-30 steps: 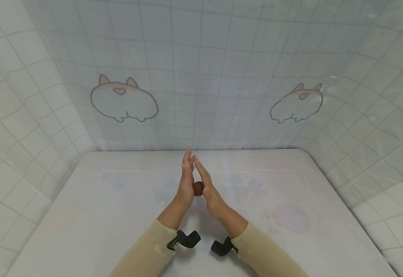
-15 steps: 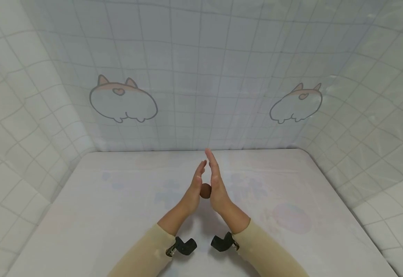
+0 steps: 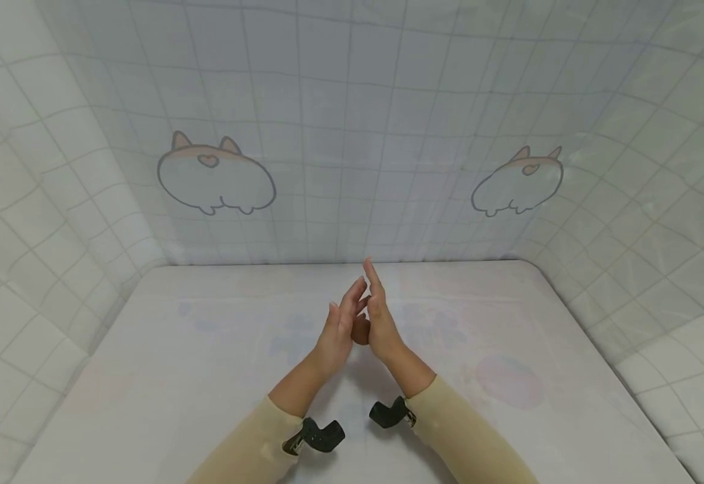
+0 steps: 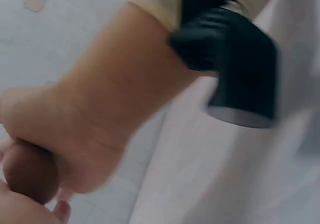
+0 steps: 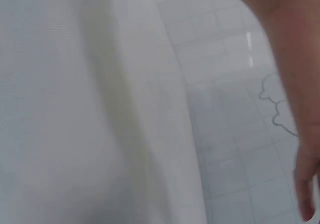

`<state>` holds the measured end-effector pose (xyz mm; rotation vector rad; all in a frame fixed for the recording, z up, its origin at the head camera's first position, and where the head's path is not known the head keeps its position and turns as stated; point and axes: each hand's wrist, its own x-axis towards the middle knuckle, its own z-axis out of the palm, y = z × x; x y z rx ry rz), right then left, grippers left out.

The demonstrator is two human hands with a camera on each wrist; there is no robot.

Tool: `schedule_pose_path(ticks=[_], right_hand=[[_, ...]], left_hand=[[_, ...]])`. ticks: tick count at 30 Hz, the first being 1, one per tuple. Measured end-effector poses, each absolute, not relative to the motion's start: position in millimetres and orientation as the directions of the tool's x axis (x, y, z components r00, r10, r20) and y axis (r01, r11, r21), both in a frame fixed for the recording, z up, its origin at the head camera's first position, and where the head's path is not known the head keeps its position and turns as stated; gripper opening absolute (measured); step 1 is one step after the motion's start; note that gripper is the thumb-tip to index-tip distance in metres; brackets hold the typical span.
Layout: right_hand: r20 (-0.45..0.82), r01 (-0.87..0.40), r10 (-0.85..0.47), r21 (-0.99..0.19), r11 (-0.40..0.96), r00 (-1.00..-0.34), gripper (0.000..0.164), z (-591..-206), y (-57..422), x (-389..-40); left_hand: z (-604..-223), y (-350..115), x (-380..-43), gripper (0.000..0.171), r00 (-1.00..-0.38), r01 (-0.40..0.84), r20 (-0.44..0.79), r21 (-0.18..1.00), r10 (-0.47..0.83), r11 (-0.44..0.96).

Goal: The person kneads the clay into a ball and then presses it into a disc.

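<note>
A smooth brown ball (image 3: 360,331) is pressed between my two palms above the table, its upper part partly covered by fingers. My left hand (image 3: 335,341) lies against its left side, fingers extended forward and thumb raised. On the other side my right hand (image 3: 383,328) is flat against it, its straight fingers reaching slightly farther forward. The fingertips of both hands lean toward each other. From the left wrist, the ball (image 4: 31,173) shows between both hands, blurred. In the right wrist view only a forearm and part of a hand (image 5: 306,184) appear; the ball is out of sight.
The white table (image 3: 206,376) has faint printed patterns. Gridded white sheeting (image 3: 352,134) with cartoon animal drawings rises behind it and along both sides. Each sleeve carries a black wrist camera (image 3: 324,435), and the two stand close together.
The hands have slid back and forth against each other, with the right fingertips now farthest forward instead of the left. The ball has shifted slightly right between them.
</note>
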<state>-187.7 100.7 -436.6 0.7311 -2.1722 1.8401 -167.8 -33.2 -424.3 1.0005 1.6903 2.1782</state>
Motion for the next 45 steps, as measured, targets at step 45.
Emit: schedule_pose_path(ticks=[45], right_hand=[[0.387, -0.415, -0.263, -0.908, 0.061, -0.884, 0.093, -442.0, 93.3, -171.3]], left_hand=[[-441.1, -29.0, -158.6, 0.086, -0.800, 0.465, 0.477, 0.876, 0.363, -0.127]])
